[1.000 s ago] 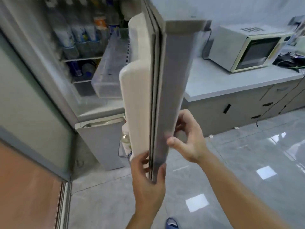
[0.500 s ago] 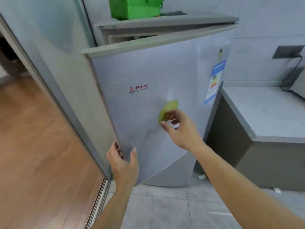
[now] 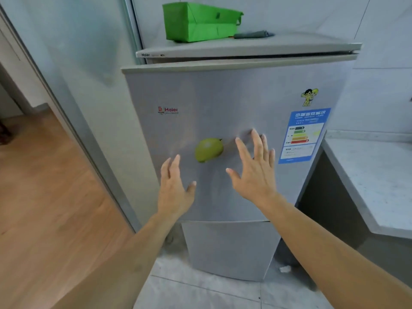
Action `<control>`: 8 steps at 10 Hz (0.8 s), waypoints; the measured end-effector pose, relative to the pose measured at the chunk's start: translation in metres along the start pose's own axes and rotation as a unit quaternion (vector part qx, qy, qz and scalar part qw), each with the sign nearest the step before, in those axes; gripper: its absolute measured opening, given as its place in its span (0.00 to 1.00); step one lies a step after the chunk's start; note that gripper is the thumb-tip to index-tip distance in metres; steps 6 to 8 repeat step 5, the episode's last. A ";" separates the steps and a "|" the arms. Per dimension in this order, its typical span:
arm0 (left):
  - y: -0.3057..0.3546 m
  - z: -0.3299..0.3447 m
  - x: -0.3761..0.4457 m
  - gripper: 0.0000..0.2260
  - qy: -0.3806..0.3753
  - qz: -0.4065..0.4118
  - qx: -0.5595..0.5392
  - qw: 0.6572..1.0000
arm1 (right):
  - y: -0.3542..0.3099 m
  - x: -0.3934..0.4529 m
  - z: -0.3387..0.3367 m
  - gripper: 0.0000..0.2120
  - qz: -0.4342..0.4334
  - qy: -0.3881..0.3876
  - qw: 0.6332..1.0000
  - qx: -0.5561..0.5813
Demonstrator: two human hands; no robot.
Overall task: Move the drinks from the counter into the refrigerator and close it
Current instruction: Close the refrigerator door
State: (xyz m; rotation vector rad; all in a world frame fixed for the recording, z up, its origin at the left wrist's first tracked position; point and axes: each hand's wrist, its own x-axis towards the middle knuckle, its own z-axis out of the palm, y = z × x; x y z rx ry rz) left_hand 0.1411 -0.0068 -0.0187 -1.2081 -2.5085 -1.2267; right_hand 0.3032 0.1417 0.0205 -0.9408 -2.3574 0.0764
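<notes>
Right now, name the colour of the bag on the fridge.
Bright green bag, clearest in the head view.

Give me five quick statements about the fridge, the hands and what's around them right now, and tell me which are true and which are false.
1. Both hands, the left hand and the right hand, have straight, spread fingers. True.
2. The left hand grips the edge of the refrigerator door. False: it holds nothing; its fingers are extended in front of the door's face.
3. A green fruit-shaped magnet sits on the door between the two hands. True.
4. The green bag stands on the counter. False: it is on top of the refrigerator.
5. A blue energy label is on the door's right side. True.
</notes>
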 end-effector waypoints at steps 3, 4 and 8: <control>-0.006 0.022 0.075 0.42 -0.158 0.057 0.081 0.983 | 0.003 0.030 0.007 0.41 0.042 -0.036 0.998 -0.018; -0.014 0.020 0.087 0.41 -0.171 0.057 0.062 0.982 | -0.001 0.031 -0.001 0.39 0.030 -0.033 0.999 0.022; -0.039 0.012 0.055 0.38 -0.186 0.049 0.017 0.981 | 0.000 0.032 -0.031 0.34 0.054 0.003 0.989 0.136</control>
